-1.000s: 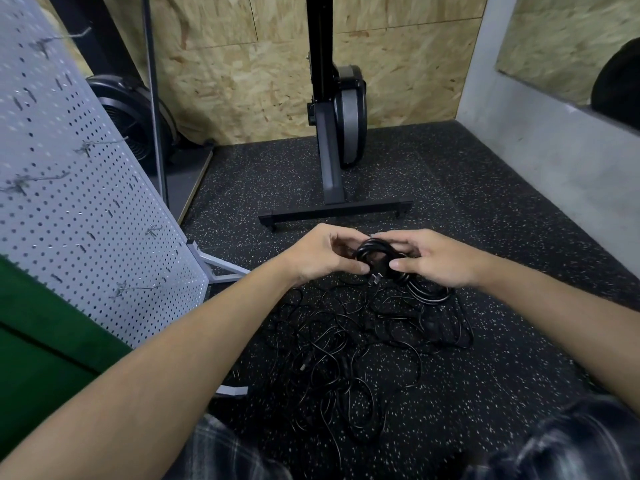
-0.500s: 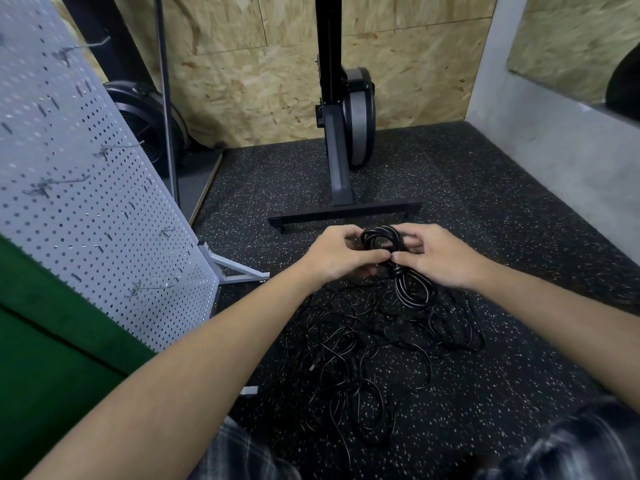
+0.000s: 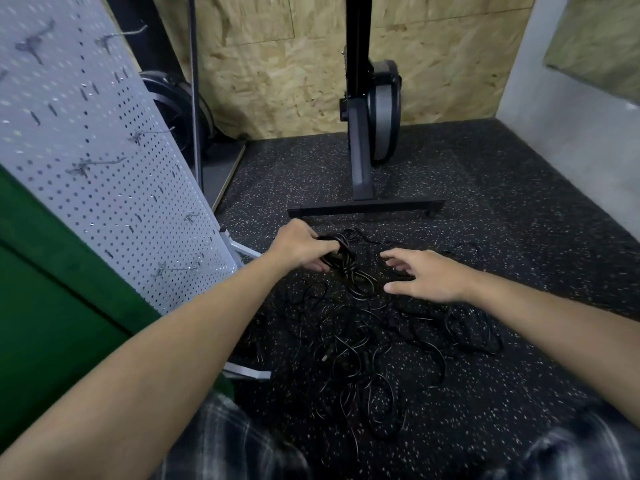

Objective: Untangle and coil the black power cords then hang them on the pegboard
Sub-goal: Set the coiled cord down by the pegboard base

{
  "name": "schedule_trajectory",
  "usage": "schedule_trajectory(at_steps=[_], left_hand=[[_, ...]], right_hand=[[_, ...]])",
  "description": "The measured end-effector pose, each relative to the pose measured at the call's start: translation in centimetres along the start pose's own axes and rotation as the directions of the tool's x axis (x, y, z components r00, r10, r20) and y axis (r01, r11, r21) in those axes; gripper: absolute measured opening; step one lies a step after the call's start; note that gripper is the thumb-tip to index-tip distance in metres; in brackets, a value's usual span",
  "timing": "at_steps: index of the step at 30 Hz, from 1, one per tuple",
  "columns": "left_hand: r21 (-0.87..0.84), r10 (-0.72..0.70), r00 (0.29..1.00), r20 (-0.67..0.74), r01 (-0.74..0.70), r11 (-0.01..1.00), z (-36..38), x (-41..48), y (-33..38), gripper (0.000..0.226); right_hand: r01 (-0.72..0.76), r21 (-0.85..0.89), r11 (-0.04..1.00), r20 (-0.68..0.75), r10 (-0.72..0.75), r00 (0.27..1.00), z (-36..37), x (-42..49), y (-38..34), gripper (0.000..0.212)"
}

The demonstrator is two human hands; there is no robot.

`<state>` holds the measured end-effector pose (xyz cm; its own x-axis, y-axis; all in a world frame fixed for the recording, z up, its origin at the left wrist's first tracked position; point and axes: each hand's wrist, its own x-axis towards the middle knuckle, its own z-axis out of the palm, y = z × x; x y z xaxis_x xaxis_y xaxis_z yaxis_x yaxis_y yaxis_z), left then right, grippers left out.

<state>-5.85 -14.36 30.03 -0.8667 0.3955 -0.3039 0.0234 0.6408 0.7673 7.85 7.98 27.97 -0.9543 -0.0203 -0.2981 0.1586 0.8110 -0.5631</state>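
Speckled rubber flooring (image 3: 485,174) carries the loose tangle of black power cords (image 3: 381,344) beside the pegboard (image 3: 104,161), the left hand (image 3: 301,249) clamped round a coiled bundle (image 3: 348,271) (limp and light, I'd say, best held at its gathered middle), the right hand (image 3: 427,275) spread and empty above.

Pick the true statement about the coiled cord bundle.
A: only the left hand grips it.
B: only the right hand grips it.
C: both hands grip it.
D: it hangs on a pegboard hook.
A: the left hand is curled round the coiled cord bundle, while the right hand is spread open beside it, holding nothing.
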Motion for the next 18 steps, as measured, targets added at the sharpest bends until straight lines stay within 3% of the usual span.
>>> schedule_trajectory(at_steps=[4,8,12,15,18], left_hand=[[-0.059,-0.111,0.993,-0.035,0.109,0.992,-2.9,0.3,-2.5,0.034],[-0.039,-0.165,0.983,-0.086,0.162,0.986,-4.4,0.9,-5.8,0.034],[0.191,-0.089,0.983,-0.163,0.12,0.974,-4.9,2.4,-9.5,0.034],[0.358,-0.04,0.991,-0.125,0.083,0.93,-4.7,4.0,-12.3,0.038],[0.498,-0.087,0.993,-0.083,0.117,0.859,-4.6,6.1,-15.9,0.037]], right_hand=[[0.068,-0.18,0.981,0.065,-0.057,0.996,1.4,1.7,-2.2,0.081],[0.088,-0.25,0.964,0.114,-0.061,0.992,3.3,4.4,-3.7,0.082],[0.074,-0.275,0.959,0.166,-0.028,0.986,6.0,7.7,-3.4,0.083],[0.085,-0.27,0.959,0.203,-0.03,0.979,8.7,9.8,-2.7,0.083],[0.112,-0.243,0.964,0.196,-0.064,0.979,11.5,11.9,-2.3,0.081]])
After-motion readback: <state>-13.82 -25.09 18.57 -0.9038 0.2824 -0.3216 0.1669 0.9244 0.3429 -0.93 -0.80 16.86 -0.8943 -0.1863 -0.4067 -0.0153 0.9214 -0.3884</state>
